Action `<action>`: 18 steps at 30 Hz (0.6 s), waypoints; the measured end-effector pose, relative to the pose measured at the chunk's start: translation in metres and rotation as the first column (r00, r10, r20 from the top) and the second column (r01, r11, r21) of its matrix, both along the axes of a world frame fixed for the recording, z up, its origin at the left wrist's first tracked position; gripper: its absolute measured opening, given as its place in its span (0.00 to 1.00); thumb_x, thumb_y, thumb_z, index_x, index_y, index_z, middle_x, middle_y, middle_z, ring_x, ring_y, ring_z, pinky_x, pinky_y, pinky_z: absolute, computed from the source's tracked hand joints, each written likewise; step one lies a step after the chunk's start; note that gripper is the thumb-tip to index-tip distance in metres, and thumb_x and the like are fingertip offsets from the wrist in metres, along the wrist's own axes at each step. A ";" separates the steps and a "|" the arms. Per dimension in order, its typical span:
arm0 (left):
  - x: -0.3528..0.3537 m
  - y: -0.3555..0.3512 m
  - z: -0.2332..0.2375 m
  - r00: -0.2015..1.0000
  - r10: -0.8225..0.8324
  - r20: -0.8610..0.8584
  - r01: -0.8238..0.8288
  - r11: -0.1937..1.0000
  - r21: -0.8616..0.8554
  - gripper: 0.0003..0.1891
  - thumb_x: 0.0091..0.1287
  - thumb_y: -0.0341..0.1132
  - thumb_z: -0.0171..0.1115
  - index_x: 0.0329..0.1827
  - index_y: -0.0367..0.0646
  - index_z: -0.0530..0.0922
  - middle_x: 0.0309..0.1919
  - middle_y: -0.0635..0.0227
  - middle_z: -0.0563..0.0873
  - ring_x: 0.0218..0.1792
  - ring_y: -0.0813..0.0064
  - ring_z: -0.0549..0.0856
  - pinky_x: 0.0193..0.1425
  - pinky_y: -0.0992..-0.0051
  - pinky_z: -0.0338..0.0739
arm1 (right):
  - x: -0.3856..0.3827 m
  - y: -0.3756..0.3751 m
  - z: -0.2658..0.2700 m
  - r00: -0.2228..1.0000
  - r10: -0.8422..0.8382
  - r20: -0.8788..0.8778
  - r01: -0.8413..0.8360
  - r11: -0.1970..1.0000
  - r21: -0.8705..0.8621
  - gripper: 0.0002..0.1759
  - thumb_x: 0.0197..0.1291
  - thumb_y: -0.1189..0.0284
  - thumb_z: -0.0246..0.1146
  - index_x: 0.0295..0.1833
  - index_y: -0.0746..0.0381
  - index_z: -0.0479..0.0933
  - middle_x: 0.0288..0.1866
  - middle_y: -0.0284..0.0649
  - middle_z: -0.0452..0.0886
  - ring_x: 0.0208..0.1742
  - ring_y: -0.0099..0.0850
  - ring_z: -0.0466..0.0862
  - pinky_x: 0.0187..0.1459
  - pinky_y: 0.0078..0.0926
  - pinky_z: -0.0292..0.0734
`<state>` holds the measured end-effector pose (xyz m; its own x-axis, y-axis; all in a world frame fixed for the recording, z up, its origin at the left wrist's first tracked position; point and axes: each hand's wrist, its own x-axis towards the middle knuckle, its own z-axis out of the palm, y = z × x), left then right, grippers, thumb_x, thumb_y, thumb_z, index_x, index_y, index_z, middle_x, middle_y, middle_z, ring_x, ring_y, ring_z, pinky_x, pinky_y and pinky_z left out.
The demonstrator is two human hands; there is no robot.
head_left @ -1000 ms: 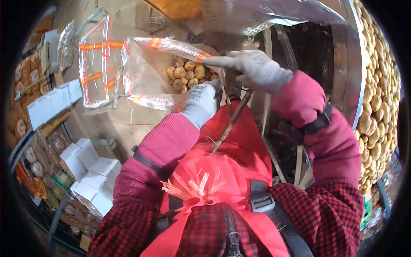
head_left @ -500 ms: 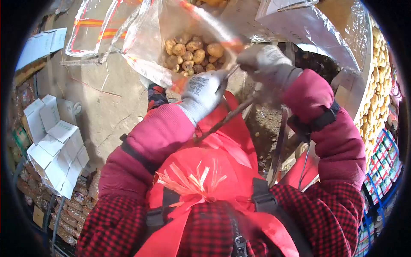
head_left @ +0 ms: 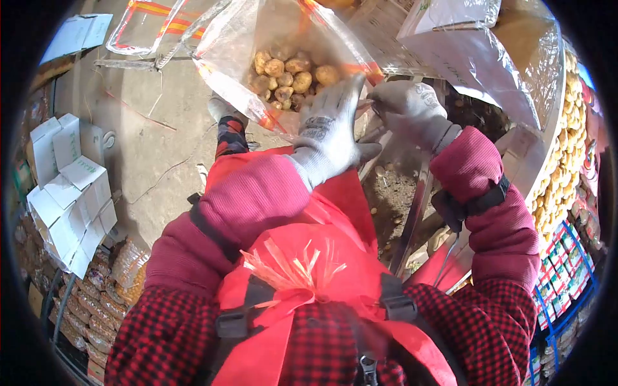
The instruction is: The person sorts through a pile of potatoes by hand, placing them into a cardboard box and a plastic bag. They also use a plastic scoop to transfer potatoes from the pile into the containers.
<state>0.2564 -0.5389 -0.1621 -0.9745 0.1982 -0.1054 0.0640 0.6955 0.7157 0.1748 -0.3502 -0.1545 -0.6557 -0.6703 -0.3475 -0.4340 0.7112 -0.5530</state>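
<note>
A clear plastic bag (head_left: 222, 96) with orange-and-white edging stands open in front of me, with round, brown potato-like produce (head_left: 293, 74) inside. My left hand (head_left: 328, 128), in a white-grey glove, lies over the bag's near edge, its fingers stretched out and the thumb apart. Just to the right, my gloved right hand (head_left: 412, 109) is closed at the bag's right corner. Its fingertips pinch something thin, which I cannot make out. Below the hands, my red apron (head_left: 290, 238) covers my lap.
White cartons (head_left: 80, 186) stand at the left beside packed bags (head_left: 96, 302). At the upper right is a large plastic-lined box (head_left: 463, 58). Piled yellowish produce (head_left: 560, 154) and blue-edged patterned packs (head_left: 563, 276) line the right side. A metal bar (head_left: 412, 219) runs near my right knee.
My left hand has moved from a closed grip to stretched-out fingers over the bag edge. The dark strip stretched between both hands no longer shows there. My right hand stays at the corner.
</note>
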 end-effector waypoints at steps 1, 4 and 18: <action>-0.008 0.000 0.007 0.967 -0.045 0.251 0.037 0.999 0.036 0.63 0.43 0.45 0.89 0.82 0.40 0.59 0.63 0.45 0.80 0.65 0.43 0.79 0.70 0.51 0.73 | -0.002 0.003 -0.003 0.999 -0.035 0.035 0.035 0.999 0.014 0.10 0.61 0.66 0.63 0.45 0.58 0.81 0.39 0.49 0.86 0.46 0.53 0.86 0.47 0.49 0.81; 0.006 0.001 -0.006 0.936 -0.103 0.336 0.067 0.991 0.116 0.61 0.46 0.47 0.87 0.82 0.36 0.59 0.64 0.40 0.80 0.65 0.40 0.80 0.71 0.52 0.74 | -0.010 0.003 0.002 0.989 -0.092 0.117 0.085 0.994 0.064 0.10 0.64 0.65 0.64 0.46 0.58 0.82 0.40 0.47 0.87 0.47 0.51 0.87 0.48 0.47 0.81; 0.007 -0.001 -0.006 0.918 -0.247 0.311 0.119 0.919 0.377 0.61 0.54 0.38 0.85 0.86 0.34 0.51 0.79 0.42 0.69 0.79 0.52 0.71 0.82 0.61 0.64 | 0.098 0.020 0.036 -0.039 -0.555 0.831 0.953 0.231 0.198 0.26 0.75 0.60 0.67 0.68 0.67 0.78 0.52 0.37 0.87 0.48 0.25 0.87 0.48 0.27 0.84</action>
